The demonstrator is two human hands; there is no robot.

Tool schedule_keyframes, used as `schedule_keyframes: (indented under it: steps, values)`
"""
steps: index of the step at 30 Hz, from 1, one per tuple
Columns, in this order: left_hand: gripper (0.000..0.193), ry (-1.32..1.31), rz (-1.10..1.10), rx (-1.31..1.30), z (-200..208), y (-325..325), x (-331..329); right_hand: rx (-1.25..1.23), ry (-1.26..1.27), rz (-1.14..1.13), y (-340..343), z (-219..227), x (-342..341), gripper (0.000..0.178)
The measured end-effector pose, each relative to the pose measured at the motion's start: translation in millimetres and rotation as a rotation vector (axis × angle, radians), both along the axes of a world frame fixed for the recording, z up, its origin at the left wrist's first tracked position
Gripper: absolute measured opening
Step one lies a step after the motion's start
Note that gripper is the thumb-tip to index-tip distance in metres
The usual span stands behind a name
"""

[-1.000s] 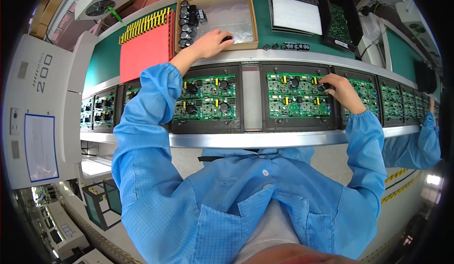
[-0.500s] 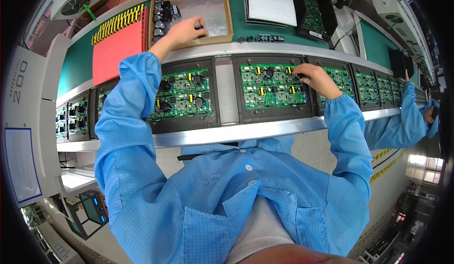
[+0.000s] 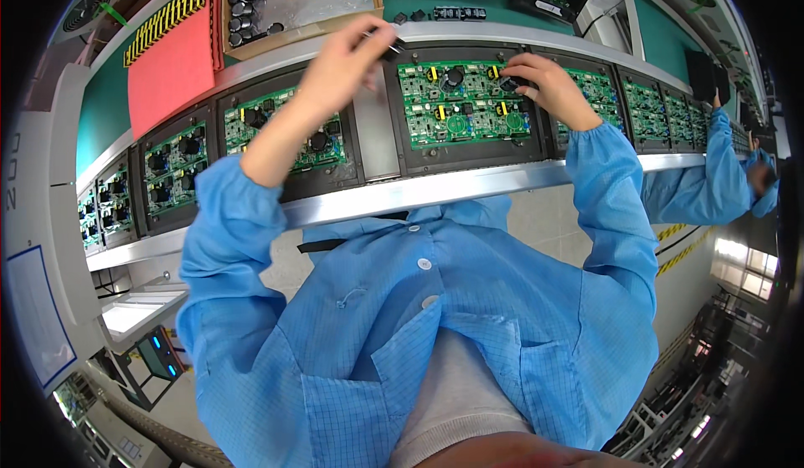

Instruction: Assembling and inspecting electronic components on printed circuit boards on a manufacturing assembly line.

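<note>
My left hand [image 3: 342, 67] is above the gap between two black board carriers, its fingers closed around a black capacitor [image 3: 394, 50] with thin leads. My right hand [image 3: 548, 87] is over the upper right of a green circuit board [image 3: 471, 119]. Its fingertips pinch another dark capacitor [image 3: 509, 84] at the board, partly covered by the fingers; whether its leads are seated cannot be seen. A large round black capacitor [image 3: 453, 77] stands on the same board, beside small yellow parts. Another green circuit board [image 3: 331, 156] lies partly under my left forearm.
An open cardboard box [image 3: 306, 25] with loose black capacitors stands behind the carrier row. Right of it lies a short row of capacitors [image 3: 459, 14]. A red sheet stack [image 3: 172, 82] is at the left. Another person's blue sleeve [image 3: 718, 179] shows at the right.
My left hand has come out of the cardboard box, moving right and nearer with a capacitor. My right hand stays at the same board corner. The whole view has shifted somewhat.
</note>
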State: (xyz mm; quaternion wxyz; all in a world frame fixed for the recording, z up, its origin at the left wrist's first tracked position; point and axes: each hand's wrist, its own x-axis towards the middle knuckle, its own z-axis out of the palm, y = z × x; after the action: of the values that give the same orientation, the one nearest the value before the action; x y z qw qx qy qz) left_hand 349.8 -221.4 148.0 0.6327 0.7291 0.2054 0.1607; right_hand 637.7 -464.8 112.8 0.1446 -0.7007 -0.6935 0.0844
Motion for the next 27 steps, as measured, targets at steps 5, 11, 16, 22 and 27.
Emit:
schedule_keyframes:
  steps: [5,11,16,22,27]
  values:
    - [0.059,0.071,-0.320,-0.667,-33,-47,12,0.315,0.458,-0.052,9,34,-70,0.060]
    - [0.042,0.011,-0.413,-0.808,-45,-72,34,0.382,0.453,0.080,13,7,-97,0.046]
    - [0.046,-0.001,-0.435,-0.474,-51,-72,34,0.364,0.612,-0.148,-7,7,-79,0.036]
    - [0.049,0.102,-0.236,-0.354,-60,-66,32,0.201,0.544,-0.275,-42,4,-53,0.030]
    - [0.033,0.098,-0.313,-0.409,-58,-69,32,0.062,0.510,-0.227,-55,2,-53,0.034]
